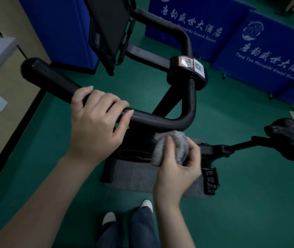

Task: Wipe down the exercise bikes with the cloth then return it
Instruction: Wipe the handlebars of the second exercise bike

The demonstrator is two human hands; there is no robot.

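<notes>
Left hand [96,115] is wrapped closed around the near handlebar [56,81] of the bike [187,97], fingers over the top, likely steadying it. Right hand [176,165] is closed on the bunched grey cloth [171,147], thumb pressed into it, cloth sitting just under the handlebar's bend, touching or nearly touching, can't tell which. Read: mid-wipe on the handlebar. Can't judge which parts are already clean, no visible residue either way. Probably still to do: far handlebar [169,27], screen [110,31], centre clamp with the code stickers [191,66], seat [293,138], pedal [210,179], any other bikes (none in view), then putting the cloth back; its home isn't visible. Room: the bike stands on a grey mat [142,176] on the green floor [250,203]. Open floor to the right and near side. Tight on the left, with a wall [8,122] near the handlebar tip. Blue banner panels [267,56] close off the far side, just behind the screen and far handlebar.
</notes>
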